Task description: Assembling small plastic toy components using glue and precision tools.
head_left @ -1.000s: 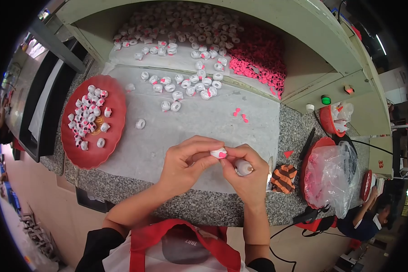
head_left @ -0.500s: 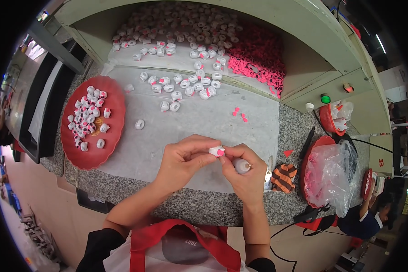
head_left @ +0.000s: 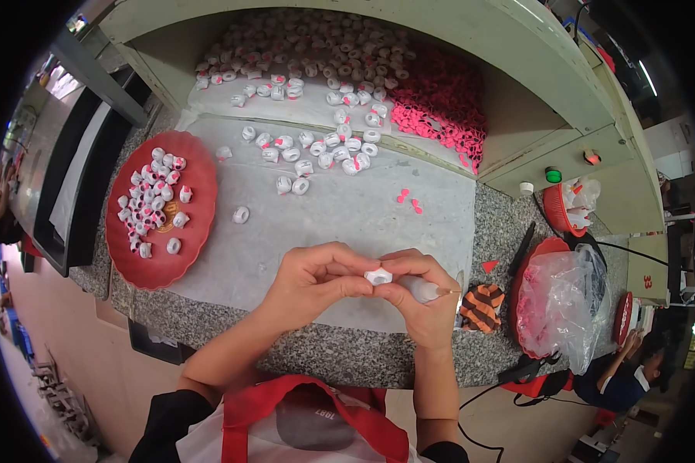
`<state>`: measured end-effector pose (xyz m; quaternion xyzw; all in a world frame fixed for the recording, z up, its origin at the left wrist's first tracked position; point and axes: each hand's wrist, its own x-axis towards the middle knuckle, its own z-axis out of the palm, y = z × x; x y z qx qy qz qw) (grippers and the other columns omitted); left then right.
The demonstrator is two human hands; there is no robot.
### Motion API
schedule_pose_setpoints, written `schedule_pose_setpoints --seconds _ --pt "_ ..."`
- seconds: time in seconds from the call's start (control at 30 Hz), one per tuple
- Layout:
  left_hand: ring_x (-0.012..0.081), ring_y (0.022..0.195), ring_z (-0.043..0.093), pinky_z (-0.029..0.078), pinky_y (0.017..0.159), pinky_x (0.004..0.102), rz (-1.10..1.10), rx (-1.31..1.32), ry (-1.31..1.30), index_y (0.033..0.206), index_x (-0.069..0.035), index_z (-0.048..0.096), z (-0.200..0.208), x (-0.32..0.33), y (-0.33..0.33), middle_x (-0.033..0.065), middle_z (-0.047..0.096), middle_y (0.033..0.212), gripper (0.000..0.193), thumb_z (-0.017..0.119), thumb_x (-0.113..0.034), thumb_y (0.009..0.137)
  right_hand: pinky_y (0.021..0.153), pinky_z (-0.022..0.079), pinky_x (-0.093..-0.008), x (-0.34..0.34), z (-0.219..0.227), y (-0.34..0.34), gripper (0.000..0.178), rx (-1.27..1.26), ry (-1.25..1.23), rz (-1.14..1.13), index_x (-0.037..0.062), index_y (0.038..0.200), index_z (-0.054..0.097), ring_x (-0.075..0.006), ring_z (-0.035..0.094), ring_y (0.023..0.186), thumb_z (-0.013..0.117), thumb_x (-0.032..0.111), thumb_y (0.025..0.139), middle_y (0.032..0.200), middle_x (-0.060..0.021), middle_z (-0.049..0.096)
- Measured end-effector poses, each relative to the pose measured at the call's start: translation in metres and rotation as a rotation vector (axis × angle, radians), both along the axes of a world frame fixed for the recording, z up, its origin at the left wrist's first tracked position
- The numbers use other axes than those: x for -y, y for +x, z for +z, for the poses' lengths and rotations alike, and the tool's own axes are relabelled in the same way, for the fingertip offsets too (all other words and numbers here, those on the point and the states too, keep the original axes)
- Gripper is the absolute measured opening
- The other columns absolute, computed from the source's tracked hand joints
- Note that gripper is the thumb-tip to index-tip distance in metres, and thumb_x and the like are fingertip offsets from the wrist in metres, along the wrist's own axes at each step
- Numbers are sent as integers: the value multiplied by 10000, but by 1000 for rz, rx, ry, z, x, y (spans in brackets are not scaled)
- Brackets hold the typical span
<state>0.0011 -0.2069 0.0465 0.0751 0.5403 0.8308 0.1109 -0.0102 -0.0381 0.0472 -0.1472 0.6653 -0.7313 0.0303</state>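
Note:
Between both hands, over the near part of a white sheet [head_left: 224, 185], sits a small white animal-head-shaped piece [head_left: 378, 276] with a hole in it. The fingertips of my left hand [head_left: 310, 284] pinch it from the left. My right hand [head_left: 431, 309] grips a small needle-tip squeeze bottle [head_left: 420, 290] in its palm, tip pointing right, while its thumb and forefinger touch the piece from the right. Two pink bow shapes [head_left: 402, 196] lie on the sheet. Beyond the hands, several similar white pieces [head_left: 332, 140] are scattered.
A red scalloped tray [head_left: 135, 266] of white pieces stands left. Under the shelf [head_left: 510, 46] are heaps of white pieces and pink bows [head_left: 432, 116]. At right are an orange-and-black striped cloth [head_left: 483, 306], a plastic bag [head_left: 564, 293] and a red basket [head_left: 557, 212]. Someone sits far right.
The white piece has been turned, so its hole shows instead of the pink bow. My right fingers have closed in on it, and the bottle's tip has swung rightward. Both hands sit slightly lower.

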Motion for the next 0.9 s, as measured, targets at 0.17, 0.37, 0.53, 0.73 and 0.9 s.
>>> schedule_pose_setpoints --seconds 0.17,0.37,0.53,0.73,0.9 --pt "156 762 617 500 622 241 34 17 17 964 44 538 -6 0 2 129 618 859 202 600 41 772 680 497 -251 3 4 0 256 180 -224 45 -16 907 565 -155 591 785 688 -43 684 900 -119 587" --pt "146 772 611 499 634 239 39 21 -23 985 39 534 -5 -3 2 128 618 888 207 592 22 787 676 519 -278 2 -1 0 258 188 -179 15 -29 898 541 -184 602 773 682 -58 684 911 -144 583" --pt "139 777 607 496 645 231 41 114 44 1016 34 545 -1 0 -1 109 620 892 220 580 6 800 663 518 -268 11 5 0 198 393 -143 -13 -21 849 547 -186 603 772 667 -59 696 918 -147 582" --pt "120 766 600 491 669 232 141 180 -115 1001 26 576 -1 22 1 78 628 887 197 562 6 805 652 478 -237 23 -19 3 214 280 14 -73 2 852 542 -136 583 764 688 -12 697 944 -121 584" --pt "117 686 597 480 626 236 944 -180 -1050 988 -24 609 -8 139 -3 113 603 916 211 603 -57 780 625 490 -251 18 -15 -2 259 278 178 -119 5 921 480 -139 568 715 625 -40 712 917 -96 549"
